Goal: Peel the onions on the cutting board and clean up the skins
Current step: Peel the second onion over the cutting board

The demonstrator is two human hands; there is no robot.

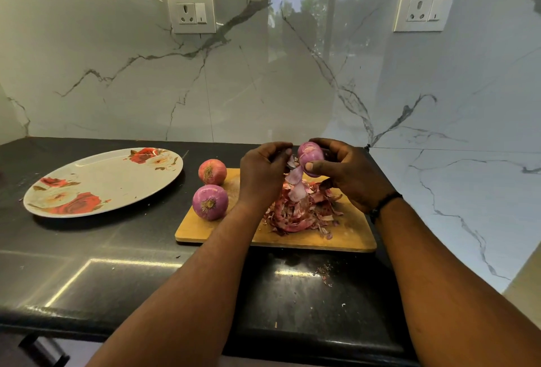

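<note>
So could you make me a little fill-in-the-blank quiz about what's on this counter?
1. The right hand holds an ____.
2. The pile of skins lies on the ____.
3. The empty plate is printed with red ____.
4. Beside the left hand, ____ more onions sit at the board's edge.

Missing words: onion; board; roses; two

Left hand (pixel 263 172) fingertips hidden — cutting board (pixel 345 235) partly under skins (pixel 298 211).
</note>
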